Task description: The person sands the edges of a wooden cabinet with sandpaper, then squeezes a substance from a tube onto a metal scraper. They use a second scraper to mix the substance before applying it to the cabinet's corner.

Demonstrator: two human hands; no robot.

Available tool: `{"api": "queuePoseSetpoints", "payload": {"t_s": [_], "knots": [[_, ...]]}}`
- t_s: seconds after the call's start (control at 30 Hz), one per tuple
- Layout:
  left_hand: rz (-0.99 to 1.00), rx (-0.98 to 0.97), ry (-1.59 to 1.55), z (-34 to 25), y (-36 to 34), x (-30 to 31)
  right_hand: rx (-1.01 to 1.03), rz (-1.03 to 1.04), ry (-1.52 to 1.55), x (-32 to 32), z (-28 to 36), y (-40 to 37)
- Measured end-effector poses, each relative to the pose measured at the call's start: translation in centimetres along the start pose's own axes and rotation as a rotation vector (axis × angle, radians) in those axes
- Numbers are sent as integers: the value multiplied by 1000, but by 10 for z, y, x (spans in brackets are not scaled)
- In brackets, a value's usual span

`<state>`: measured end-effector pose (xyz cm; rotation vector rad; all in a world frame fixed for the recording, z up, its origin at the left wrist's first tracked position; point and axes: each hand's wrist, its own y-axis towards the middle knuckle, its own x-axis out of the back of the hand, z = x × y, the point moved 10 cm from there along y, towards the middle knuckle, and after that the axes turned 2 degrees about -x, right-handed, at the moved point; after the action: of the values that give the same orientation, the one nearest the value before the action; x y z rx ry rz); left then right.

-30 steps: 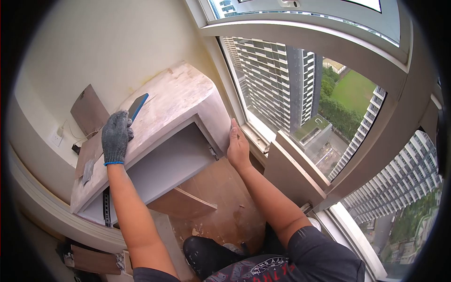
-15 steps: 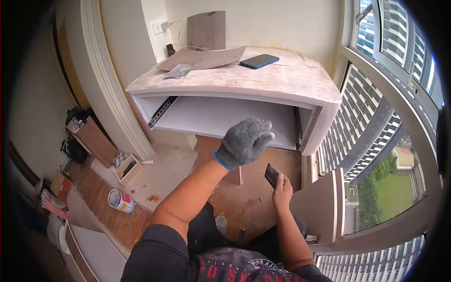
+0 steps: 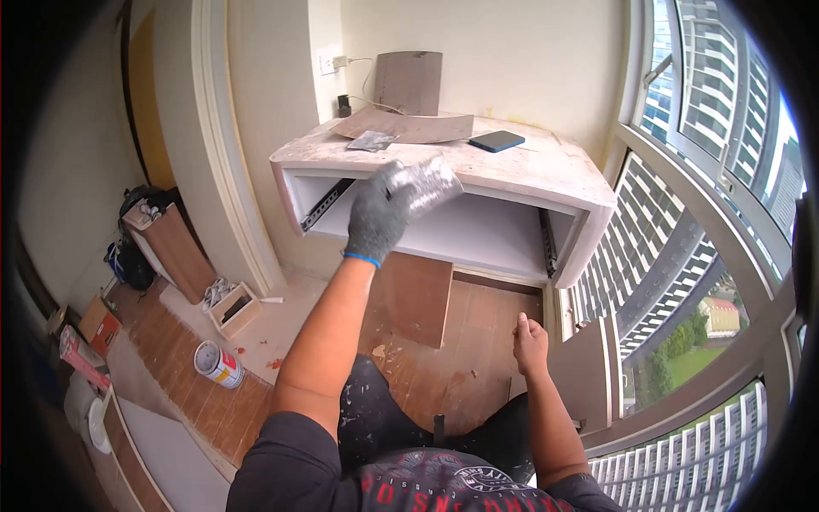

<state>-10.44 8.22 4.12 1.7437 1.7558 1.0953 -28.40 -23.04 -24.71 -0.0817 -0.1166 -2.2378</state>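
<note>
My left hand (image 3: 380, 213), in a grey knit glove with a blue cuff, is raised in front of the desk's front edge. It grips a dusty, whitish-grey rectangular piece of sandpaper (image 3: 433, 186), smeared by motion. Behind it stands the desk (image 3: 546, 171), with a patchy pinkish-white top and an open drawer bay (image 3: 478, 229). Metal drawer slides (image 3: 328, 205) line the bay's sides. My bare right hand (image 3: 531, 346) is closed in a loose fist with the thumb up, low on the right, and nothing shows in it.
On the desktop lie a phone (image 3: 496, 141), a curved thin sheet (image 3: 426, 128) and a clear plastic packet (image 3: 371, 141). A brown board (image 3: 418, 299) is below the desk. A paint can (image 3: 218, 364) and a wooden box (image 3: 232, 309) stand left. Windows (image 3: 657, 222) line the right.
The dark piece has left my right hand, which is now closed. My left hand has moved left and up and now holds a rectangular piece. The view has shifted.
</note>
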Motion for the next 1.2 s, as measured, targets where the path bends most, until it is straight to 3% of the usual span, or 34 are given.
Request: {"api": "queuePoseSetpoints", "payload": {"t_s": [0.03,0.07,0.1,0.13,0.17,0.2,0.23,0.3,0.33,0.4,0.5,0.6,0.77,0.83,0.87,0.93,0.97,1.03,1.07,1.1,1.2], "knots": [[-7,31,9,-15,36,6,35,-49,-52,4,-5,1],[92,-364,371,-27,76,-16,62,-48,-101,-4,-6,-4],[41,-789,707,-34,100,-36,60,-78,-182,-11,5,-17],[227,-709,757,-28,128,-55,144,-44,-263,-24,5,-21],[324,-277,583,19,169,-61,121,-14,-291,-35,2,-29],[294,115,598,41,179,-47,103,22,-318,-47,-1,-35],[187,182,678,40,178,-26,70,53,-256,-54,-17,-38],[159,258,861,69,181,1,82,60,-317,-57,-20,-53],[267,347,913,95,181,4,21,77,-339,-55,-22,-57],[524,222,937,159,185,-16,-106,122,-378,-51,-27,-67],[420,311,829,152,177,-10,-152,62,-573,-46,-39,-51],[178,225,698,142,181,4,137,33,-346,-73,-24,-42],[-216,281,387,140,182,68,-84,153,-492,-121,-30,-37],[-412,196,334,173,186,104,-181,245,-484,-138,-43,-41],[-504,143,307,173,181,124,-103,304,-445,-151,-44,-42],[-614,45,116,170,156,158,50,424,-368,-176,-47,-43],[-635,9,-39,157,129,169,9,472,-241,-188,-49,-47],[-458,58,-214,140,63,158,-72,562,19,-219,-36,-54],[-271,205,-470,133,22,132,-113,561,87,-229,-27,-56],[-221,168,-241,152,-20,126,-157,559,154,-238,-14,-58],[-26,555,-481,200,-167,54,-221,473,391,-257,4,-48]]}}
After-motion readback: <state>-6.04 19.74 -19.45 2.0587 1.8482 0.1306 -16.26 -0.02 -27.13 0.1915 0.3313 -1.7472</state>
